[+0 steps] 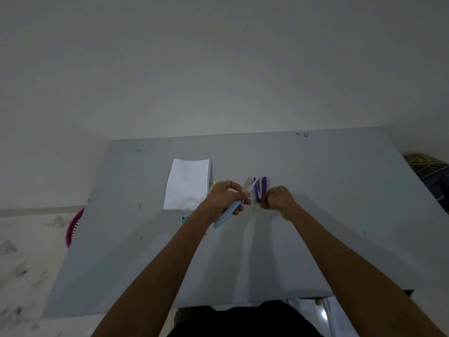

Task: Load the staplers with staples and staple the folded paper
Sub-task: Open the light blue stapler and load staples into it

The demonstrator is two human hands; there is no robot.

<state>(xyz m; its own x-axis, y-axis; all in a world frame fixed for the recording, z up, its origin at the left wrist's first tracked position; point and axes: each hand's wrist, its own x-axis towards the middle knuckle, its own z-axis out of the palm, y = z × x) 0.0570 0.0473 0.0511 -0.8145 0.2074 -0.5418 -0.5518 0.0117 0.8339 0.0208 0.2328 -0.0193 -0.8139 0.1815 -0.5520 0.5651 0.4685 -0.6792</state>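
Grey table (328,215) with a matte top and a few dark scuff marks, its far edge against a plain pale wall (218,64). Folded paper (187,184) lies flat on the table, white and slightly creased.

Right of the paper, the left hand (222,198) grips a light blue stapler (224,216), fingers curled round its body. The stapler's near end points back toward the person. Its thin pale top arm is swung open and angles away from the paper.

Further right of the paper, a purple stapler (262,188) lies on the table, long axis pointing to the wall. The right hand (277,198) is just right of its near end, fingers curled tight into a fist. Cannot tell whether they pinch anything.

Beige piece (247,184) sits between the blue arm and the purple stapler, too blurred to identify. Small yellow bits (215,183) are just off the paper's right edge. Small blue-green box (185,220) is just nearer than the paper, partly hidden by the left forearm.

Well left of the paper, a pink basket (73,227) pokes out from under the table edge over pale mottled floor (21,251). Far right of the paper, dark checked fabric (432,176) lies beyond the table.
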